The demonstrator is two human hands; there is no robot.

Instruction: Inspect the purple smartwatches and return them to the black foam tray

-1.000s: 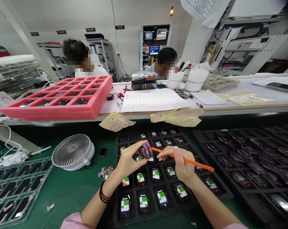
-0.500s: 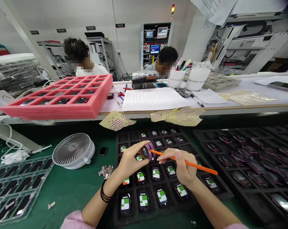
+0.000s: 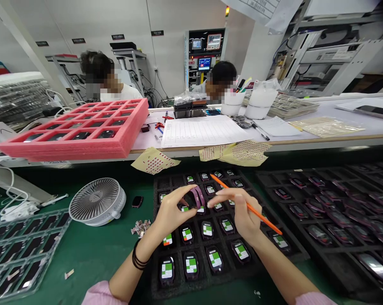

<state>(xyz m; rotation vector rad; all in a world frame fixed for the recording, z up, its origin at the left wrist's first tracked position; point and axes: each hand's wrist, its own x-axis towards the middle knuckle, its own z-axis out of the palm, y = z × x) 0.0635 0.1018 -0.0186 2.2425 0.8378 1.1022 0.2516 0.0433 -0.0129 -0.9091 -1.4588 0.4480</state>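
My left hand (image 3: 174, 209) is closed, thumb and fingers pinching the edges of a purple and black smartwatch body (image 3: 196, 198), which is tilted on its side. Just to its right is my right hand (image 3: 240, 207), with a slim orange stick-like tool (image 3: 261, 217) gripped across the fingers. The tool's tip points up and away, apart from the watch, while the fingertips reach close to the purple edge. Below both hands lies a black foam tray (image 3: 175, 292), its pockets filled with several watch bodies that show green and white screens.
To the right stands another dark tray (image 3: 334, 258) of watch parts. A round fan (image 3: 98, 201), a small pile of tabs (image 3: 141, 228) and a clear plastic tray (image 3: 53, 254) are at left. A pink foam tray (image 3: 128, 142) and papers sit on the raised shelf. Two people are beyond.
The orange tool's tip has left the watch's purple edge and swung up and away. My right fingers now reach toward the watch, which has turned slightly in my left hand.
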